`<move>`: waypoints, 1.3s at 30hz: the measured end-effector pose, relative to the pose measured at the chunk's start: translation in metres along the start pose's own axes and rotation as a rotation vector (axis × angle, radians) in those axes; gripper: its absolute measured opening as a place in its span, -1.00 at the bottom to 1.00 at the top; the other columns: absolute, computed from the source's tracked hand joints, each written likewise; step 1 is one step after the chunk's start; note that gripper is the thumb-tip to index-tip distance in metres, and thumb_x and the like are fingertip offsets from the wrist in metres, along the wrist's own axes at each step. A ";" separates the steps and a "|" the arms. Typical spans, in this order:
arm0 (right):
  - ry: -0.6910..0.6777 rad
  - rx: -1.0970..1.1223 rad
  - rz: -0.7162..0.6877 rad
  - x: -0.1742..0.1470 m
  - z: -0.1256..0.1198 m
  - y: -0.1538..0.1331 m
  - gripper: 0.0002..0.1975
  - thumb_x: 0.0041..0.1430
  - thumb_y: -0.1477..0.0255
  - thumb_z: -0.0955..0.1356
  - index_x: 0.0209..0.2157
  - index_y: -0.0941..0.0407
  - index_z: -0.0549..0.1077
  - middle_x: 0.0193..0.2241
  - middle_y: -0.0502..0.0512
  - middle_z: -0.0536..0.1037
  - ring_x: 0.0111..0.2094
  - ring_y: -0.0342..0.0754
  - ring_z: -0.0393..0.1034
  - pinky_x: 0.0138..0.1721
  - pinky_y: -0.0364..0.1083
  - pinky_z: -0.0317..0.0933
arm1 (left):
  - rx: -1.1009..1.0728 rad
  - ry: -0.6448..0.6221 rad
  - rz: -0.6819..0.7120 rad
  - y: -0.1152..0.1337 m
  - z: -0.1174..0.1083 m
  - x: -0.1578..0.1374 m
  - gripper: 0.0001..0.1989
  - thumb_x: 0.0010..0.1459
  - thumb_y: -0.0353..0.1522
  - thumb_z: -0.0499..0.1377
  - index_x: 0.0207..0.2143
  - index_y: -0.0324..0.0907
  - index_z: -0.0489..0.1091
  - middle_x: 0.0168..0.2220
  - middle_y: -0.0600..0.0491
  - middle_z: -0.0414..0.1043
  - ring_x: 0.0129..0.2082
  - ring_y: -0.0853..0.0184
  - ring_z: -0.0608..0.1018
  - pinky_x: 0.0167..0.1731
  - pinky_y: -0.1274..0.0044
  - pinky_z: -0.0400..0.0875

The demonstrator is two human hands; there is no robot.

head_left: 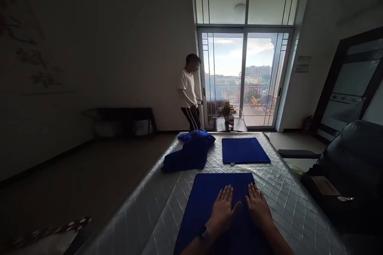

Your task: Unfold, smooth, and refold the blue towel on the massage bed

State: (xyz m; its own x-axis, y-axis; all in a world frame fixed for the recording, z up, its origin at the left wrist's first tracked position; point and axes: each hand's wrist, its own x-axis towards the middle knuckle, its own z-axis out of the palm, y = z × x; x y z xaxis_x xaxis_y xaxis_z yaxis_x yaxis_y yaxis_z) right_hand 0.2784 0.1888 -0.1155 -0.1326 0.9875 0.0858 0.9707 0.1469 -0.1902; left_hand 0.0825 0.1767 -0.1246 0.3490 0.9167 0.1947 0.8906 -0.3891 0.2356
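Observation:
A flat blue folded cloth [199, 203] lies on the quilted silvery cover in front of me. My left hand [223, 209] rests palm down on its middle, fingers stretched out, a dark band on the wrist. Near the cloth's right edge my right hand [257, 204] also lies flat with straight fingers. Farther back on the right is a second neatly squared blue cloth [245, 150], with a small pale tag at its near edge. To its left sits a crumpled blue cloth [191, 151]. Neither hand grips anything.
The quilted cover [155, 207] drapes a long table or bed. Beyond its far end a person [188, 91] stands near the sliding glass door [243, 79]. A small table [221, 124] there bears a plant [226, 109] and a bottle [231, 119]. A dark armchair [353, 167] stands right.

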 end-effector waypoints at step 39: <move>-0.028 -0.025 -0.065 -0.071 0.000 0.003 -0.41 0.39 0.33 0.07 0.38 0.11 0.21 0.44 0.12 0.06 0.46 0.07 -0.13 0.43 0.16 -0.13 | -0.195 -0.057 0.186 0.058 -0.011 -0.035 -0.29 0.43 0.01 -0.21 0.47 -0.16 -0.10 0.48 -0.03 -0.09 0.47 0.20 0.00 0.44 0.27 -0.01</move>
State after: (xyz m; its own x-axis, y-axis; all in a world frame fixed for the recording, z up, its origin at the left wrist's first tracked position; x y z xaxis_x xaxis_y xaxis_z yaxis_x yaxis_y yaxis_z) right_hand 0.2906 0.1193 -0.1219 -0.2006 0.9772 0.0694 0.9645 0.2095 -0.1610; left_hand 0.1184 0.1208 -0.1070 0.5219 0.8295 0.1989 0.7388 -0.5561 0.3807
